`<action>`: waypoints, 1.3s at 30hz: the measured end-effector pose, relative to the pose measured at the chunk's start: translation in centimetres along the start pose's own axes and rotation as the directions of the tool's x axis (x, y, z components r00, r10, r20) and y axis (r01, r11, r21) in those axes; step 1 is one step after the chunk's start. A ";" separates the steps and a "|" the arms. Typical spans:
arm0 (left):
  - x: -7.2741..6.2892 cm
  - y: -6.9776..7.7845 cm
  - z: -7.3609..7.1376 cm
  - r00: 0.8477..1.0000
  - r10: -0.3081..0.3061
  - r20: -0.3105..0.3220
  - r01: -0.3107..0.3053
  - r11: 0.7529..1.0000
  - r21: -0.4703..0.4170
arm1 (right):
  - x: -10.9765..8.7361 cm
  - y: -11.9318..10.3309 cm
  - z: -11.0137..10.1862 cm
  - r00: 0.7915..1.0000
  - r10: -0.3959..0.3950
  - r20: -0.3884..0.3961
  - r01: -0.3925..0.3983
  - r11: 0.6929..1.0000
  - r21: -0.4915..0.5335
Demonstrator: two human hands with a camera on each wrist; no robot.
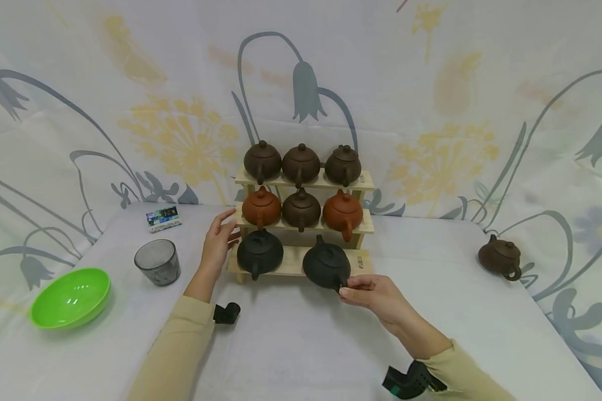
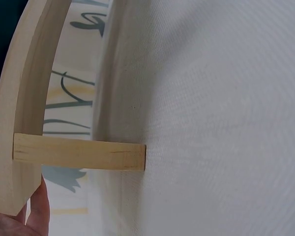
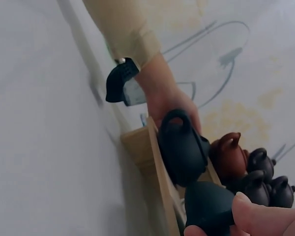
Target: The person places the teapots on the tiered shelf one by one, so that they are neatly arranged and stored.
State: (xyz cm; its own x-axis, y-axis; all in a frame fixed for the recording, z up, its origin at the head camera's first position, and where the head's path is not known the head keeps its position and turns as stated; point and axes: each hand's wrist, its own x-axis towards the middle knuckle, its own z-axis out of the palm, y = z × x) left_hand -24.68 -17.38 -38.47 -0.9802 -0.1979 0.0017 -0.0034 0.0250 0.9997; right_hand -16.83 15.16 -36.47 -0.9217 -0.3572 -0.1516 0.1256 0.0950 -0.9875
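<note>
Near the right end of the lowest shelf, my right hand [image 1: 378,301] pinches the handle of a black teapot [image 1: 326,263], its spout pointing toward the back. The same black teapot [image 3: 209,204] shows between thumb and fingers in the right wrist view, tilted over the shelf edge. My left hand [image 1: 218,245] grips the left end of the wooden stand [image 1: 293,259]; in the left wrist view, fingers [image 2: 39,206] lie on both sides of the shelf board [image 2: 19,103]. Another black teapot [image 1: 260,252] sits at the left of the lowest shelf.
Three dark brown teapots [image 1: 301,164] fill the top shelf. Reddish teapots [image 1: 262,209] flank a dark one on the middle shelf. A brown teapot [image 1: 499,256] stands far right. At left are a small patterned box [image 1: 163,219], a grey glass [image 1: 159,264] and a green bowl [image 1: 70,298].
</note>
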 end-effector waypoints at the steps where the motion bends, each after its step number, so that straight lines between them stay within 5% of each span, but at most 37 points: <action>1: 0.0 0.0 0.0 1.000 0.002 0.000 -0.002 1.000 -0.001 | 0.2 0.0 0.3 1.000 0.002 -0.008 -0.002 1.000 0.006; 13: 0.0 -0.1 -0.1 1.000 0.018 0.004 -0.018 1.000 -0.003 | 1.6 0.7 4.3 0.983 -0.005 -0.183 0.009 1.000 0.021; 39: 0.1 -0.1 -0.1 1.000 0.019 0.008 -0.019 1.000 -0.012 | 1.9 2.0 8.8 0.930 0.044 -0.366 0.028 0.981 0.190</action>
State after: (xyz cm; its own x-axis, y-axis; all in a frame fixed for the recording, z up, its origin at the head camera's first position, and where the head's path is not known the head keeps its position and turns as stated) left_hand -24.76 -17.50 -38.60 -0.9816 -0.1898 0.0208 0.0179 0.0170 0.9997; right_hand -15.10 6.52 -39.05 -0.9856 0.0117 -0.1686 0.1668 -0.0934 -0.9816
